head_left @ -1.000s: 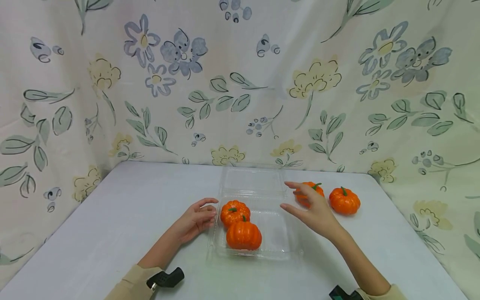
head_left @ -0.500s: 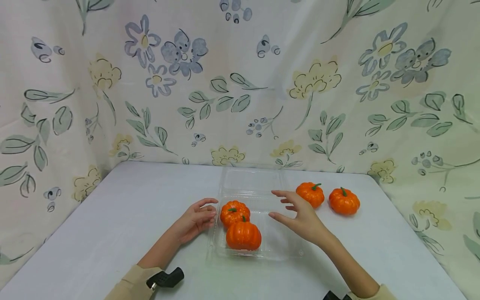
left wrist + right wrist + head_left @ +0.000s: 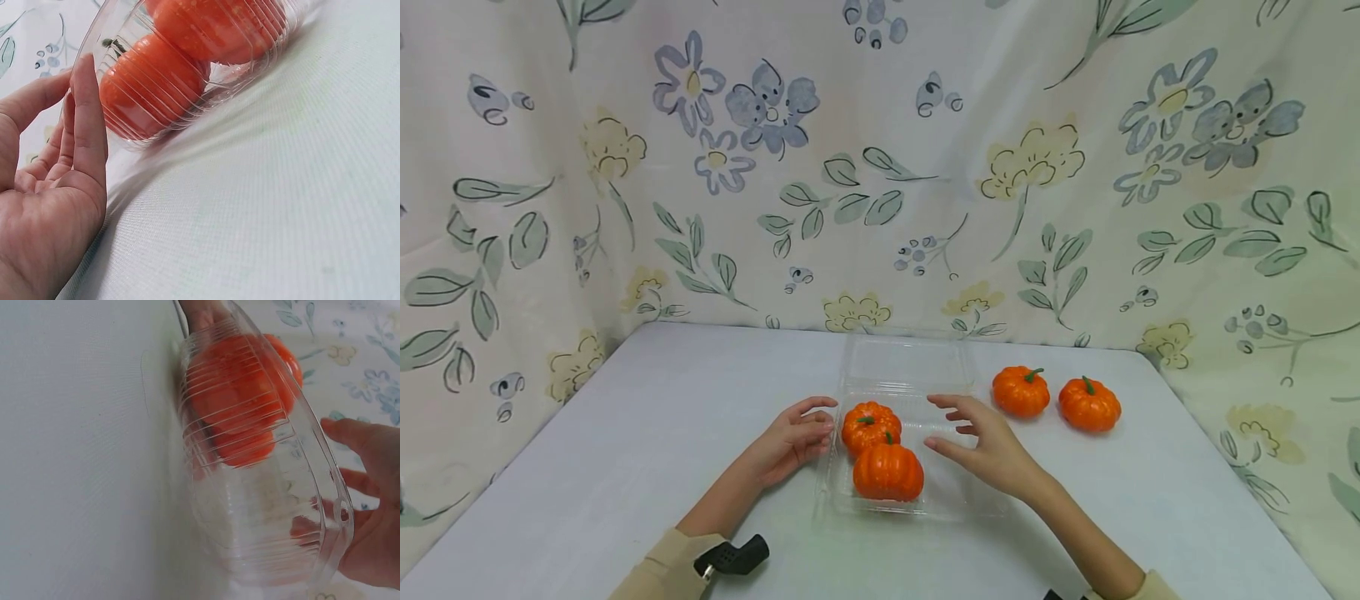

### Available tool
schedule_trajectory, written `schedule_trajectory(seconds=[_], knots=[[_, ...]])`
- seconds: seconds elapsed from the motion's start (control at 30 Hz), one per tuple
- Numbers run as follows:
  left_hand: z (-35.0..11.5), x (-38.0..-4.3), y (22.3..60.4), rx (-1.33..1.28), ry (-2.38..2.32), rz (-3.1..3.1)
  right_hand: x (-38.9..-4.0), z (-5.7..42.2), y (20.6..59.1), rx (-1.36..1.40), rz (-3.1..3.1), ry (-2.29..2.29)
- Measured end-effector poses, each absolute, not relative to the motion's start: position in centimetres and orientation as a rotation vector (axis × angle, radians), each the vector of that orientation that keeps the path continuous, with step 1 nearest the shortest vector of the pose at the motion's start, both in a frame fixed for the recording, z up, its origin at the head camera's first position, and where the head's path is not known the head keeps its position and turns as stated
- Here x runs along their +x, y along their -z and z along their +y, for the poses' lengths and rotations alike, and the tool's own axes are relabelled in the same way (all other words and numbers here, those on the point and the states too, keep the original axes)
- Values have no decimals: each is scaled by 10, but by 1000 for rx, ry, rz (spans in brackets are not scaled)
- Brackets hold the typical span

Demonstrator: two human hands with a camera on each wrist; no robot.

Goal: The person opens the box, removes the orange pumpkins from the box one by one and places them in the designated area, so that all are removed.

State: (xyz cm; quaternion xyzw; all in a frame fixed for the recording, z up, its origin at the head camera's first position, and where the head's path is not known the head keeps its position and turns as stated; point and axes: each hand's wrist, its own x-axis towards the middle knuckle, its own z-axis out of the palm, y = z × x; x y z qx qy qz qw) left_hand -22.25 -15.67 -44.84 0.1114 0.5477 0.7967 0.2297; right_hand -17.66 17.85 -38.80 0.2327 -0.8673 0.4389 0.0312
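A clear plastic clamshell box (image 3: 951, 493) stands on the table, its lid (image 3: 906, 362) folded back. Inside its left part sit two small orange pumpkins with green stems, one behind (image 3: 870, 427) and one in front (image 3: 888, 472). My left hand (image 3: 786, 442) is at the box's left wall with loosely bent fingers; in the left wrist view its fingertips meet the clear rim (image 3: 84, 47). Over the right part of the box hovers my right hand (image 3: 988, 446), thumb and fingers spread apart, nothing between them. The right wrist view shows this hand (image 3: 375, 500) beyond the clear wall.
Two more orange pumpkins lie on the table right of the box, one nearer (image 3: 1020, 392) and one farther right (image 3: 1090, 405). A floral curtain (image 3: 880, 167) hangs behind the white table (image 3: 700, 375). A black device (image 3: 732, 557) is strapped at the left wrist.
My right hand has moved left and toward me, from in front of the nearer loose pumpkin to over the box's right part. The left hand and the pumpkins have stayed in place.
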Motion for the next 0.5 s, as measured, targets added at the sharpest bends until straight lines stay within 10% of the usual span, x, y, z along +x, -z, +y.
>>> schedule_trajectory(seconds=[0.5], knots=[[-157, -222, 448, 305, -2190, 1511, -181, 172, 386, 767, -2724, -1385]])
